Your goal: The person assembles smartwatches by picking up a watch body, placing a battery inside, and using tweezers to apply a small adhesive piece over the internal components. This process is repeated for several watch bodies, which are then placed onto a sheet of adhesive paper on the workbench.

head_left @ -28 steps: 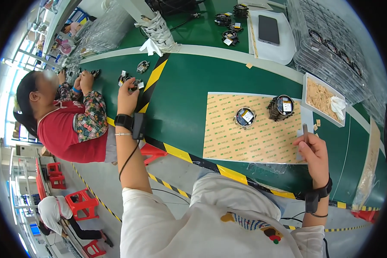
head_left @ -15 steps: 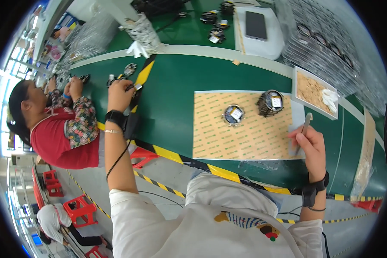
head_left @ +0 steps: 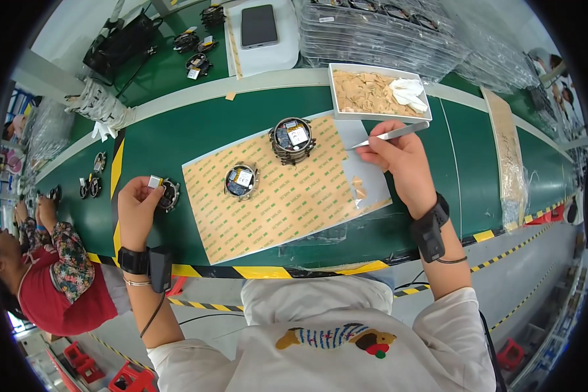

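Rightward over the striped tape (head_left: 118, 166) has come the left hand (head_left: 139, 204), away from the small pile (head_left: 95, 185), bringing a round watch body (head_left: 169, 196) just left of the patterned sheet (head_left: 274, 219); the tweezers (head_left: 398, 132) have turned to point left. Thumb and fingers of the left hand are pinched together on the watch body; the right hand (head_left: 398, 158) is partly curled, gripping the tweezers, their tips by the sheet's right side, though whether they pinch anything is too small to tell. For good work, I judge, hold the watch body by its rim, spare the pale block (head_left: 155, 181) any pressure, and keep the tweezers light. Green table (head_left: 160, 147) lies open around the left hand, short of the striped near edge (head_left: 261, 272); the watch stack (head_left: 293, 145) and white box (head_left: 380, 116) narrow the right hand's far side
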Demonstrator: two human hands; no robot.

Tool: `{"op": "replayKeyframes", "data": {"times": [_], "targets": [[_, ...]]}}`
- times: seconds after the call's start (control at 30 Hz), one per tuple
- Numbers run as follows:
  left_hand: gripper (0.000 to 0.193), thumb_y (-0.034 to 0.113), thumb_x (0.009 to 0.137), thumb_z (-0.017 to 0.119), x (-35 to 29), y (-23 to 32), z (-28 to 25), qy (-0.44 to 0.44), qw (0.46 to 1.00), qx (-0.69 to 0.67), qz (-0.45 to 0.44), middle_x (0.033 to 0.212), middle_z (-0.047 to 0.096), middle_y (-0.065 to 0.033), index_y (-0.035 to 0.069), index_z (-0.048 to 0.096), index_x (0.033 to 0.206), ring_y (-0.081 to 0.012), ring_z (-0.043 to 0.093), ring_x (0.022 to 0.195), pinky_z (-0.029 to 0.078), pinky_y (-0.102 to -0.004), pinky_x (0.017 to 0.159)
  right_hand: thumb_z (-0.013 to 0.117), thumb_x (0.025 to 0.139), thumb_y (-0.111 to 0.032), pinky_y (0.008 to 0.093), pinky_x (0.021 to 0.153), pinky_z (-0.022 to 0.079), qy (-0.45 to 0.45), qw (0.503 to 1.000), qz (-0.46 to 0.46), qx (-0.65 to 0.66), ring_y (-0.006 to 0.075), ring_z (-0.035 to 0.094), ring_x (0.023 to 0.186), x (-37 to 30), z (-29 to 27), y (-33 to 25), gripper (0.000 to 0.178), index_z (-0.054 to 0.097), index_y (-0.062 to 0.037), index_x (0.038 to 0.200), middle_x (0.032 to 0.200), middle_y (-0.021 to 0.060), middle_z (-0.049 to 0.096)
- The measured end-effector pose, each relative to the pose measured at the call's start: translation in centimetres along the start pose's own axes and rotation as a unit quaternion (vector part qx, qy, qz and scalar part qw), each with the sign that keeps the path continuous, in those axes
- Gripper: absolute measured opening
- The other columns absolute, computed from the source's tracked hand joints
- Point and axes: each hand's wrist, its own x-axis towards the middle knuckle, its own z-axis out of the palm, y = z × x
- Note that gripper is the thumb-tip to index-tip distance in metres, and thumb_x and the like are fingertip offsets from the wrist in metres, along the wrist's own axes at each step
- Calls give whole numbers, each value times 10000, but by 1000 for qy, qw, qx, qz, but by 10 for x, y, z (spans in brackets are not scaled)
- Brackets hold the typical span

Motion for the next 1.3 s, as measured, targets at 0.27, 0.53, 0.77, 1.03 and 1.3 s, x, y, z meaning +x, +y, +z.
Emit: {"op": "replayKeyframes", "data": {"times": [0.27,0.53,0.77,1.03,1.3], "targets": [[89,73,894,529,-13,28,28,193,970,-138,46,835,576,-38,47,506,975,-81,570,641,478,-212,518,544,860,2,247,735,530,-11,999,21,-39,161,638,842,0,3,-2,83,509,-35,925,886,60,591],[173,145,929,471,-46,132,76,-176,901,-386,-87,923,579,-64,45,511,1064,-129,611,589,495,-221,435,522,873,-26,291,776,540,-75,994,55,58,234,628,957,0,-15,-10,66,495,-46,931,910,57,573],[264,-4,892,449,-33,174,160,-349,788,-490,-131,1051,564,-84,0,499,1151,-179,621,882,570,-287,748,492,882,-38,348,819,545,-139,974,7,178,305,611,1013,-10,-7,-21,75,468,-55,951,935,75,557],[290,3,907,404,-28,169,180,-307,771,-537,-149,1068,562,-111,-57,469,1182,-221,616,928,553,-322,819,518,868,-36,382,834,531,-138,984,-39,104,312,619,994,-18,-1,-22,91,454,-43,931,901,69,543],[260,22,906,428,-29,164,176,-327,738,-570,-152,1082,569,-122,-61,495,1143,-213,629,928,547,-315,827,542,846,8,387,853,496,-137,984,-112,24,285,624,979,-21,8,-14,115,454,-29,911,886,63,541]]}}
